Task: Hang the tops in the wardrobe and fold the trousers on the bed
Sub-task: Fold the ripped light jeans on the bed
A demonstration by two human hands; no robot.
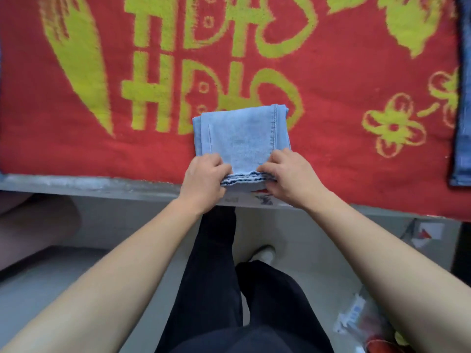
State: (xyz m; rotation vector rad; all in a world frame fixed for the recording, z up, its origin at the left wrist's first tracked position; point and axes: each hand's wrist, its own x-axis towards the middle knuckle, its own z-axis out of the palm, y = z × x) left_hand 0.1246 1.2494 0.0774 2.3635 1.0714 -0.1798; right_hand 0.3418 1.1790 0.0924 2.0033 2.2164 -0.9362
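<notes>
A pair of light blue jeans (242,138) lies folded into a small rectangle on the red blanket with yellow-green patterns (344,80) that covers the bed, close to its near edge. My left hand (204,179) grips the near left corner of the stacked denim layers. My right hand (290,174) pinches the near right corner. Both hands hold the frayed hems together at the bed's edge.
A darker blue denim garment (462,149) lies along the blanket's right edge. The grey bed frame (76,183) runs across below the blanket. My dark trouser legs and a white shoe (265,253) stand on the pale floor. Plastic packaging (356,314) lies at the lower right.
</notes>
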